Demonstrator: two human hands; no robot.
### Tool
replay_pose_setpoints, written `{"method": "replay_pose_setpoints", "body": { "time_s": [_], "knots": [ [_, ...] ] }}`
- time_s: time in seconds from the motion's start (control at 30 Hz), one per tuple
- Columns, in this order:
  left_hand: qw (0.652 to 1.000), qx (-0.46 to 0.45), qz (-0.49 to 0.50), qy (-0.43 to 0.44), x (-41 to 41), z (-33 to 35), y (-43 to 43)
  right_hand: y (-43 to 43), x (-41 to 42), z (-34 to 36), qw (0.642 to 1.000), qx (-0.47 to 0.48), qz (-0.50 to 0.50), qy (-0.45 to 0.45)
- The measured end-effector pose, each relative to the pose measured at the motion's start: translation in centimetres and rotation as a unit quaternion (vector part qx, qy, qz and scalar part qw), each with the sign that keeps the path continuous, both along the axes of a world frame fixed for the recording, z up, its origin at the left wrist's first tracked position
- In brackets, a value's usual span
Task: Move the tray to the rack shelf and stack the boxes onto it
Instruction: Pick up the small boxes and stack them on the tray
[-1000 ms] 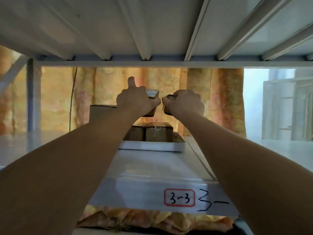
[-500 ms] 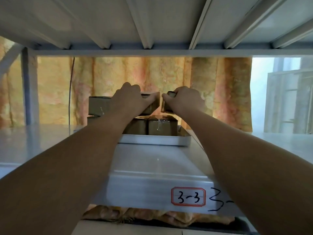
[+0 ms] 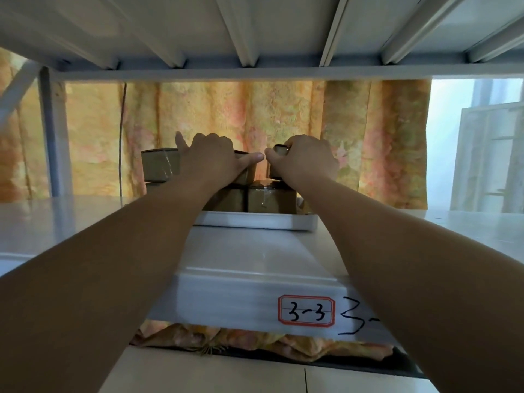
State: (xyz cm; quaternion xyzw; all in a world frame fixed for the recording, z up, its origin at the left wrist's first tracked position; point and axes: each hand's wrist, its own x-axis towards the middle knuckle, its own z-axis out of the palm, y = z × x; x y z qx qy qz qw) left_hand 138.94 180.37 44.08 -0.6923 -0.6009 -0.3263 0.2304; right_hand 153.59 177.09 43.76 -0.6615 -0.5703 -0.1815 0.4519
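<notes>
- Brown cardboard boxes (image 3: 270, 198) fill the white metal tray (image 3: 255, 222) on the rack shelf (image 3: 249, 259)
- Left hand (image 3: 211, 160) and right hand (image 3: 307, 161) each have a closed grip on an upper box; best lowered level, edges aligned

cardboard boxes (image 3: 270, 198) w/ glossy tape; smooth metal shelf (image 3: 249, 256).

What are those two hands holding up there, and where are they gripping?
Each hand holds a small brown cardboard box by its top: left hand on one, right hand on another.

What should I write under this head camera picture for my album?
Both hands, left and right, set cardboard boxes on the tray on rack shelf 3-3.
</notes>
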Motion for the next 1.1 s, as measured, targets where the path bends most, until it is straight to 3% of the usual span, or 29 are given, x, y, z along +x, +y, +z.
{"method": "replay_pose_setpoints", "body": {
  "time_s": [0.3, 0.5, 0.8, 1.1],
  "knots": [
    [0.991, -0.035, -0.076, -0.105, -1.4, 0.1, -0.5, -0.4, 0.0, -0.1, 0.997, 0.014, 0.040, 0.062],
    [0.986, -0.111, -0.112, -0.049, -3.2, 0.0, 0.3, -0.4, -0.5, -0.3, 0.998, -0.019, 0.046, 0.034],
    [0.982, -0.061, -0.171, -0.057, -3.3, -0.5, 0.3, -0.2, -0.6, -0.5, 0.998, -0.035, 0.048, 0.026],
    [0.967, -0.004, -0.225, -0.121, -2.8, -0.4, 0.7, -0.2, -0.7, -0.5, 0.998, -0.018, 0.057, 0.014]
  ]
}}
